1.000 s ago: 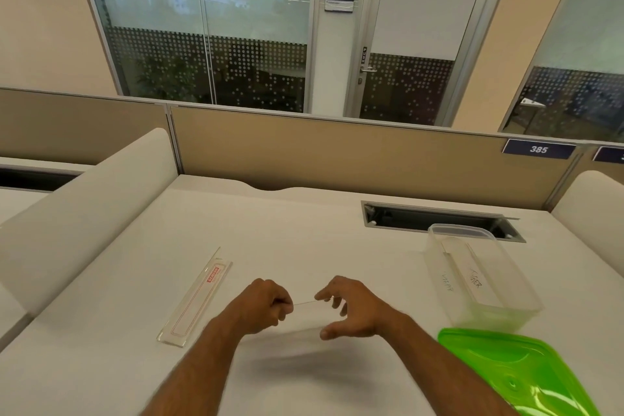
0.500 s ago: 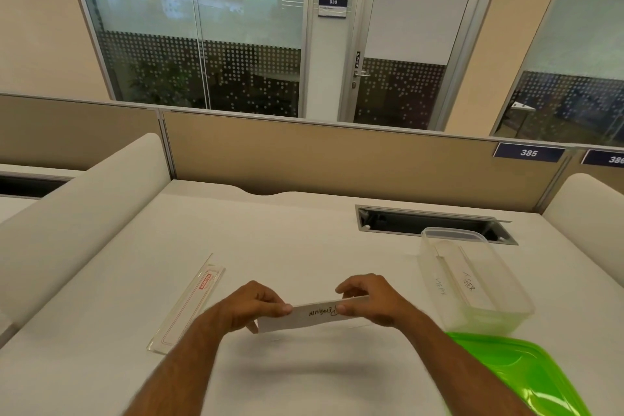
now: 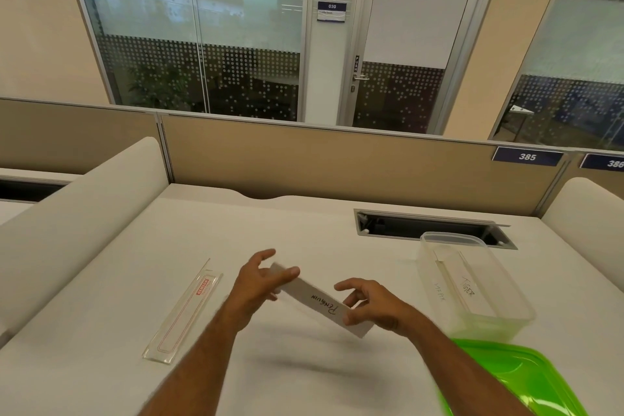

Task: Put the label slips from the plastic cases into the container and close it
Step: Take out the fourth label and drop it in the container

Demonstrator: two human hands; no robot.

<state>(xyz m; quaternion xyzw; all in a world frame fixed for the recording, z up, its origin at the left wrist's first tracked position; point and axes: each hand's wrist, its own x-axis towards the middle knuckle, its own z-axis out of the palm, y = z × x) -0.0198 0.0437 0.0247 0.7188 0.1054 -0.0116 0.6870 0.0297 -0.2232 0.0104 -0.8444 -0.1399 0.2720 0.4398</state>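
Both hands hold one white label slip (image 3: 322, 302) above the near middle of the desk (image 3: 304, 223). The left hand (image 3: 258, 284) pinches the slip's far end, its other fingers spread. The right hand (image 3: 373, 309) grips the near end between thumb and fingers. The slip bears handwriting and slants from far left to near right. A clear plastic case (image 3: 182, 312) lies flat to the left. The open container (image 3: 472, 284), far right, holds lettered slips. Its green lid (image 3: 516, 378) lies nearer, at right.
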